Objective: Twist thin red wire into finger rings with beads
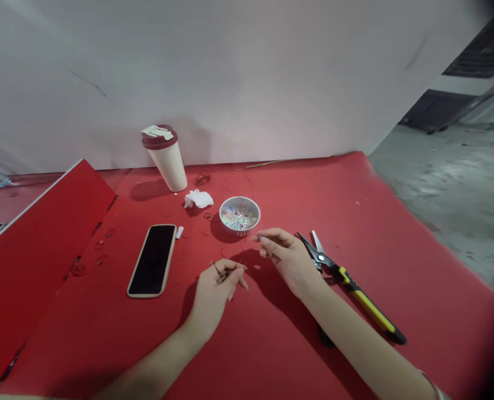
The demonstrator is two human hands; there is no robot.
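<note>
My left hand (216,286) is closed in a pinch, with a thin red string (241,264) showing at its fingertips. A ring-like band sits on one of its fingers. Just right of the bowl, my right hand (288,258) has thumb and fingers pressed together; whatever is between them is too small to make out. The small silver perforated bowl (240,229) holds several colourful beads (239,215). A tiny pinkish piece (257,267) lies on the red tabletop between the hands.
Yellow-and-black scissors (366,305) lie partly open beside my right forearm. A phone (152,261), crumpled tissue (198,199) and lidded cup (167,161) stand or lie to the left. Several red string rings (101,259) rest near a red upright panel (43,261). A white wall (247,83) borders the back.
</note>
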